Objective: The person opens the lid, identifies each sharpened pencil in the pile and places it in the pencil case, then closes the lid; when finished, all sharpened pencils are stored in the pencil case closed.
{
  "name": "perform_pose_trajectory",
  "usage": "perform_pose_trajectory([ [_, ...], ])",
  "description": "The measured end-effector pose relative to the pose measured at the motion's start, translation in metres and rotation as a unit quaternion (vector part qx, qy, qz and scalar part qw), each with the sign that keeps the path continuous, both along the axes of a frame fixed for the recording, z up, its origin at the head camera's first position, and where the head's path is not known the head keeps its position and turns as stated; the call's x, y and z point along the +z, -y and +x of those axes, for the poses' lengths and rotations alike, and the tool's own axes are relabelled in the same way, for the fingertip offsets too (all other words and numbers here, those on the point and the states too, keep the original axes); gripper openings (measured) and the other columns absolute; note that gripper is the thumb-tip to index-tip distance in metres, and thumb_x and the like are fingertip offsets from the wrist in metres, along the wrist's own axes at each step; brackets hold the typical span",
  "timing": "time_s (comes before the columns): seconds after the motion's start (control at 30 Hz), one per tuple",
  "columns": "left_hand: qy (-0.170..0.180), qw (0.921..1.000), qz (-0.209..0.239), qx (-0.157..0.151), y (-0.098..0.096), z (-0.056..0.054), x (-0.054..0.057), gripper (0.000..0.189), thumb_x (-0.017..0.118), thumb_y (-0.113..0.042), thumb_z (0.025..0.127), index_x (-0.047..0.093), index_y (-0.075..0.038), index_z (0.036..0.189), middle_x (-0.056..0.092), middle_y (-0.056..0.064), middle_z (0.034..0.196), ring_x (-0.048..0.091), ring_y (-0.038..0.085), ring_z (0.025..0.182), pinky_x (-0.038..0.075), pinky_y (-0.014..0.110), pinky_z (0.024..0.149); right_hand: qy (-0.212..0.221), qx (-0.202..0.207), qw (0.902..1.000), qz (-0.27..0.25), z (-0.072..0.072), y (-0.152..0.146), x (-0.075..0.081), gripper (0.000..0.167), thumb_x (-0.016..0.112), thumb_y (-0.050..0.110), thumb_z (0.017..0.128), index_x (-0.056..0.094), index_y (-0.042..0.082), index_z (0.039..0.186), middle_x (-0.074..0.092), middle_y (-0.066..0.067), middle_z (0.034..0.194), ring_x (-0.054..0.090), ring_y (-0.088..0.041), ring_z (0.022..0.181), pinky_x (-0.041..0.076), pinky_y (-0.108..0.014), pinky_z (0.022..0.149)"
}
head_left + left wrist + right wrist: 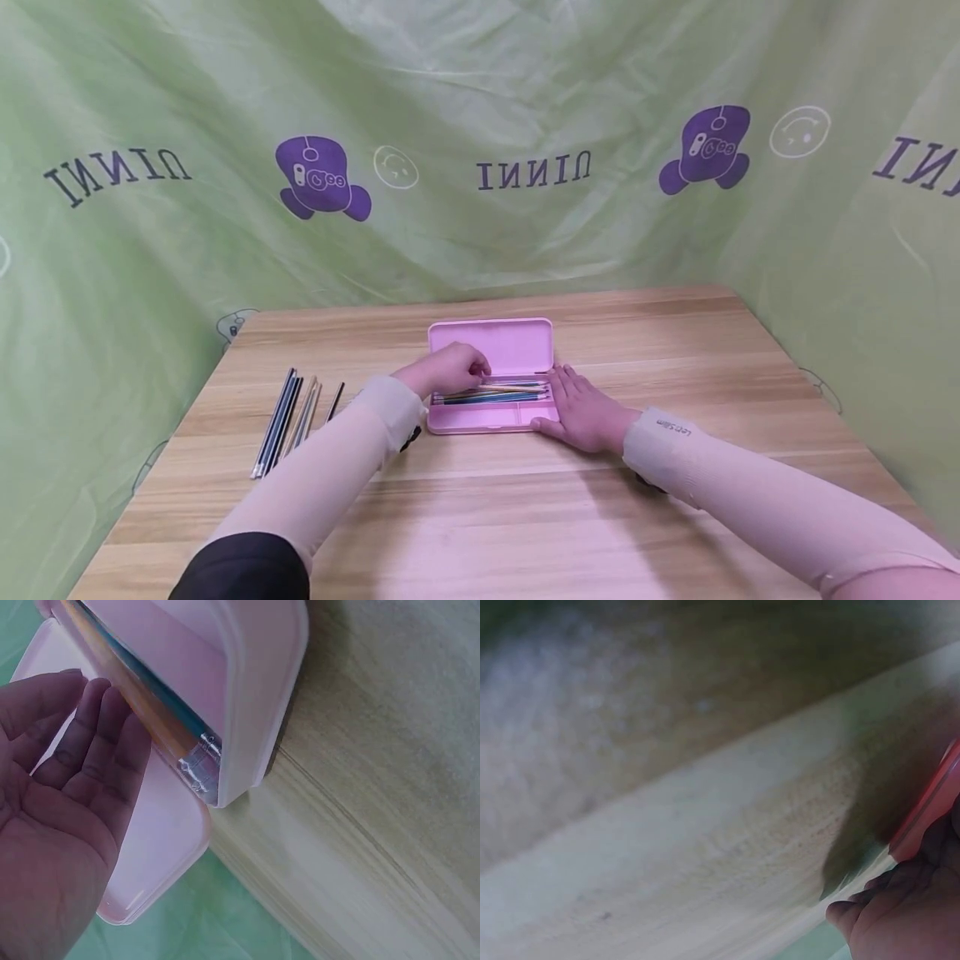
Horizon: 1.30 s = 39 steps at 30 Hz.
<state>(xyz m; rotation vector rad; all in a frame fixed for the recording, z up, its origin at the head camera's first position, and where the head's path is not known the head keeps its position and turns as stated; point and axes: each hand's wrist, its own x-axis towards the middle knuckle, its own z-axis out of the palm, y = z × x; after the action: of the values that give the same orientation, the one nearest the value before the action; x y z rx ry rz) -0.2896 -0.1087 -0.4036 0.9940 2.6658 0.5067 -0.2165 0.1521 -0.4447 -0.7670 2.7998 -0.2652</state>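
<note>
In the pink case (476, 417), pencils (491, 398) seem to be being settled by the left hand (450, 367), loosely bent and apparently empty, while the case is steadied by the straight-fingered right hand (587, 414); next, the loose pencils (274, 429) should be fetched.

Pink case (513, 346) (pencils (491, 398) inside), left hand (452, 367) above, right hand (588, 417) touching its end

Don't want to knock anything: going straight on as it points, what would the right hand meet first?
Probably the pencil case, near the right edge of its open lid; the right hand looks against the case, depth is unclear.
</note>
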Motion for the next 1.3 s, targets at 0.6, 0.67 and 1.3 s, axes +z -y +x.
perform_pose_trajectory([
  [0.6, 0.086, 0.9459, 0.230, 0.212, 0.114, 0.007, -0.010, 0.032, 0.058, -0.005, 0.100, 0.060, 0.014, 0.126, 0.067, 0.026, 0.109, 0.065, 0.032, 0.096, 0.058, 0.044, 0.087, 0.001, 0.008, 1.0000, -0.005, -0.003, -0.004, -0.004, 0.100, 0.037, 0.065, 0.104, 0.012, -0.016, 0.157, 0.010, -0.037, 0.164, 0.009, -0.050, 0.152, 0.013, -0.057, 0.124],
  [0.67, 0.084, 0.9325, 0.252, 0.245, 0.140, 0.012, -0.010, 0.034, 0.056, -0.004, 0.102, 0.056, 0.016, 0.129, 0.065, 0.030, 0.112, 0.065, 0.030, 0.096, 0.058, 0.042, 0.087, 0.004, 0.007, 1.0000, 0.001, -0.003, -0.004, -0.003, 0.101, 0.036, 0.067, 0.104, 0.011, -0.016, 0.157, 0.010, -0.037, 0.164, 0.009, -0.050, 0.153, 0.013, -0.057, 0.124],
  [1.3, 0.031, 0.8683, 0.180, 0.461, 0.259, 0.071, -0.023, 0.046, 0.048, -0.012, 0.102, 0.046, 0.019, 0.134, 0.053, 0.041, 0.128, 0.056, 0.050, 0.112, 0.051, 0.055, 0.095, 0.011, 0.007, 0.9999, 0.000, -0.001, -0.002, -0.004, 0.102, 0.037, 0.067, 0.103, 0.010, -0.015, 0.157, 0.008, -0.036, 0.165, 0.008, -0.049, 0.153, 0.013, -0.056, 0.124],
])
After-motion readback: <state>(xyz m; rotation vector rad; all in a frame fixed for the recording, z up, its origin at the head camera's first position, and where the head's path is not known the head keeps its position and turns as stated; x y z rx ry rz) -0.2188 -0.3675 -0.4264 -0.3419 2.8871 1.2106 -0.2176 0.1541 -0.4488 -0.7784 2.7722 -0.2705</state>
